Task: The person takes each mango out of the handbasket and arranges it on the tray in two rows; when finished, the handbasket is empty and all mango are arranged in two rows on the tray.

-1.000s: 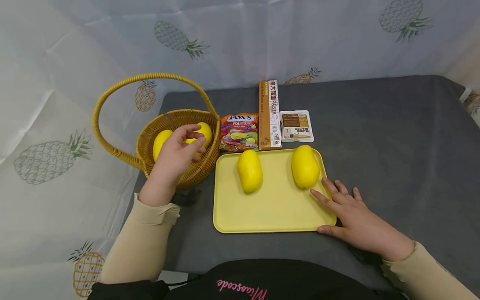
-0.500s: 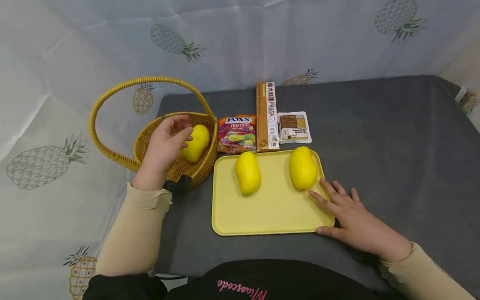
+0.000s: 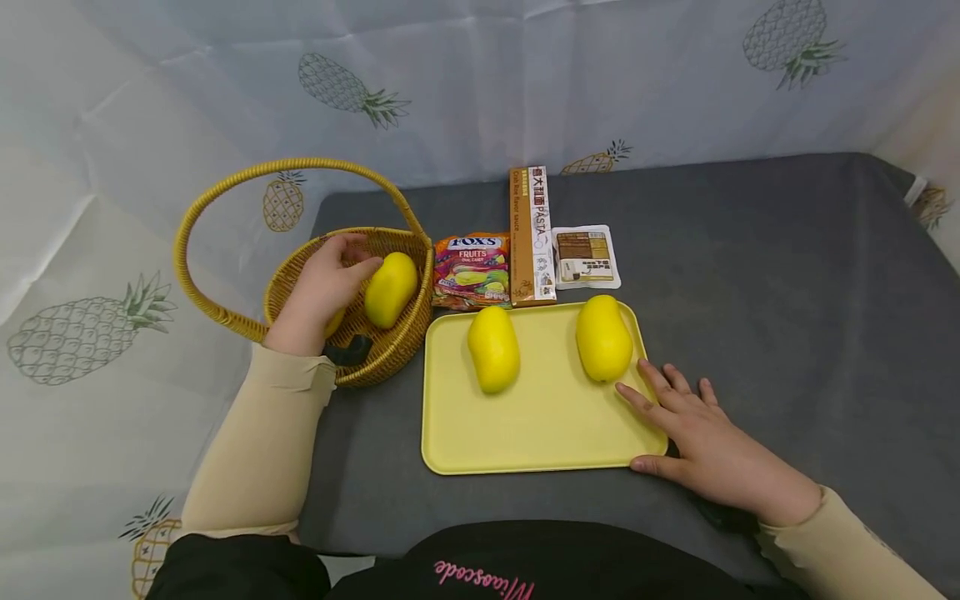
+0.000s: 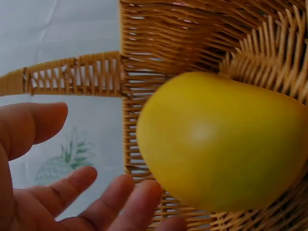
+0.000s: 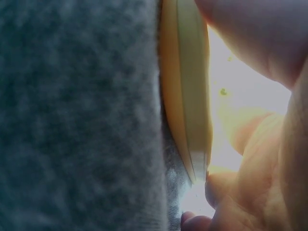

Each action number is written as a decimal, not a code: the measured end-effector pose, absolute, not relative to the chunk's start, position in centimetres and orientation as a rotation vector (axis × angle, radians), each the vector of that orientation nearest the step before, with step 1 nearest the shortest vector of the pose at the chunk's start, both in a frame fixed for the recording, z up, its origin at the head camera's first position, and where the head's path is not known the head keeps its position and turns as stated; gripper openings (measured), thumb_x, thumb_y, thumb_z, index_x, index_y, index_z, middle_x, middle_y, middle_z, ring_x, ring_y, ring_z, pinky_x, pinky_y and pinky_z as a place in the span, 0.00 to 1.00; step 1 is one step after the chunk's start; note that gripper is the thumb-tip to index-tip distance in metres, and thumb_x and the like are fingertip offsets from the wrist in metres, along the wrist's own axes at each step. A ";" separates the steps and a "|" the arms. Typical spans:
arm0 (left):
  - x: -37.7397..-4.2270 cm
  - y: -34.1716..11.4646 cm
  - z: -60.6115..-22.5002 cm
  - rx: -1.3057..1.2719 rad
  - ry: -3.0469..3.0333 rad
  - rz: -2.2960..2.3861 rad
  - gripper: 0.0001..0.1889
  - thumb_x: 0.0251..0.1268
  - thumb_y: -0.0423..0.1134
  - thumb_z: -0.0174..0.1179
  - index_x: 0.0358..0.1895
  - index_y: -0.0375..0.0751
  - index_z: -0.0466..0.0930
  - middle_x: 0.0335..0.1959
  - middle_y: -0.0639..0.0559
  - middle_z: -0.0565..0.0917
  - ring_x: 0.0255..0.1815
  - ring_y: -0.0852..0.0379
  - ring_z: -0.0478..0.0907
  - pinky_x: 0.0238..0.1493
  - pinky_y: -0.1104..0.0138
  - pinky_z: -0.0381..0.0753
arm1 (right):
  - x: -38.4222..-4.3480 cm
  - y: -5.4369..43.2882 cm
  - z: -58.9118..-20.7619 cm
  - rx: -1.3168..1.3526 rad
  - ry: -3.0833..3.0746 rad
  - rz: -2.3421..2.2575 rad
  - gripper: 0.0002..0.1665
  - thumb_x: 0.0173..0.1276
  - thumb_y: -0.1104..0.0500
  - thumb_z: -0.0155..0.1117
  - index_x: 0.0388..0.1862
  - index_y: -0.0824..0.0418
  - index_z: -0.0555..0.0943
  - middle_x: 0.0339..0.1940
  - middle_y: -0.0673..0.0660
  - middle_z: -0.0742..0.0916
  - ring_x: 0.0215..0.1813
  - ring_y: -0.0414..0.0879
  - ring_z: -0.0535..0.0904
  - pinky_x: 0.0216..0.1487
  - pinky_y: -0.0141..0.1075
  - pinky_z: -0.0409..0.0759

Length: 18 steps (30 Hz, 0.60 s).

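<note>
Basket handle [image 3: 315,162]: it arches to the left of the left fingers and beyond them.
Left hand [image 3: 324,282]: thumb and fingers stand apart, pinching nothing; a second ago they lay across the right-hand fruit, and now they reach into the basket's left part.
Covered mango [image 3: 334,322]: a sliver shows beneath the left hand, behind the fingers.
Uncovered mango [image 3: 392,290]: just right of the left fingertips, showing more than a second ago; in the left wrist view one fingertip overlaps a mango's edge, contact unclear.
Basket [image 3: 393,357]: its woven rim curves round the left fingers.
Candy bag [image 3: 472,271]: right of the left fingers, just past the rim.
Left tray mango [image 3: 493,350]: between the two hands' fingers, unmoved.
Pasta box [image 3: 532,237]; white packet [image 3: 587,257]: both beyond the right fingertips, to their left.
Tray [image 3: 540,425]: its right edge runs under the right fingers.
Right tray mango [image 3: 604,338]: near the right index fingertip, unmoved.
Right hand [image 3: 701,429]: fingers spread, thumb at the tray's near corner, as before.
Tabletop [image 3: 780,267]: it stretches rightward and away from the right fingers.
</note>
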<state>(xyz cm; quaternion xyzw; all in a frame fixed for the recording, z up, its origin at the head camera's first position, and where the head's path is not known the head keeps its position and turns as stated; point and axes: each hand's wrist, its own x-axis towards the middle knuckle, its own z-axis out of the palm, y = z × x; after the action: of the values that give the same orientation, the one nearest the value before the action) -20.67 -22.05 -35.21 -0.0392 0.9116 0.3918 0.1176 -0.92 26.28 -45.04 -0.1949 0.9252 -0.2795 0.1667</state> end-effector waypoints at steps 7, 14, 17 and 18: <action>-21.5 -22.2 -35.7 -0.080 2.578 1.033 0.44 0.86 0.53 0.59 0.92 0.44 0.47 0.88 0.33 0.61 0.84 0.32 0.63 0.82 0.38 0.66 | -0.9 26.3 -45.1 -0.554 2.630 -0.793 0.56 0.70 0.34 0.77 0.91 0.45 0.64 0.95 0.64 0.52 0.89 0.81 0.45 0.80 0.83 0.36; -22.0 -22.1 -36.2 -0.103 2.496 1.011 0.44 0.87 0.50 0.59 0.92 0.40 0.46 0.87 0.31 0.60 0.84 0.34 0.64 0.82 0.41 0.68 | -1.0 26.4 -45.1 -0.554 2.630 -0.782 0.57 0.70 0.34 0.77 0.91 0.46 0.64 0.95 0.63 0.51 0.89 0.82 0.45 0.80 0.83 0.35; -22.1 -22.1 -36.4 -0.119 2.482 1.023 0.43 0.87 0.49 0.58 0.92 0.40 0.46 0.87 0.30 0.60 0.82 0.34 0.65 0.81 0.42 0.69 | -1.0 26.4 -45.1 -0.557 2.630 -0.782 0.57 0.70 0.34 0.76 0.91 0.46 0.64 0.95 0.63 0.51 0.89 0.81 0.45 0.80 0.83 0.36; -22.2 -22.1 -36.5 -0.124 2.471 1.036 0.43 0.87 0.49 0.58 0.92 0.40 0.46 0.87 0.30 0.60 0.82 0.34 0.65 0.81 0.43 0.69 | -1.0 26.4 -45.2 -0.558 2.630 -0.781 0.57 0.70 0.33 0.76 0.91 0.46 0.64 0.95 0.63 0.51 0.89 0.81 0.45 0.80 0.83 0.36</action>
<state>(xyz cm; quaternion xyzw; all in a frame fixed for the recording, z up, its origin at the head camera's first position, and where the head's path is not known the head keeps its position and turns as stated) -22.19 -22.10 -36.46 -0.0449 0.8971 0.3760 0.2276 -1.05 26.40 -45.15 -0.1963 0.9257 -0.2749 0.1703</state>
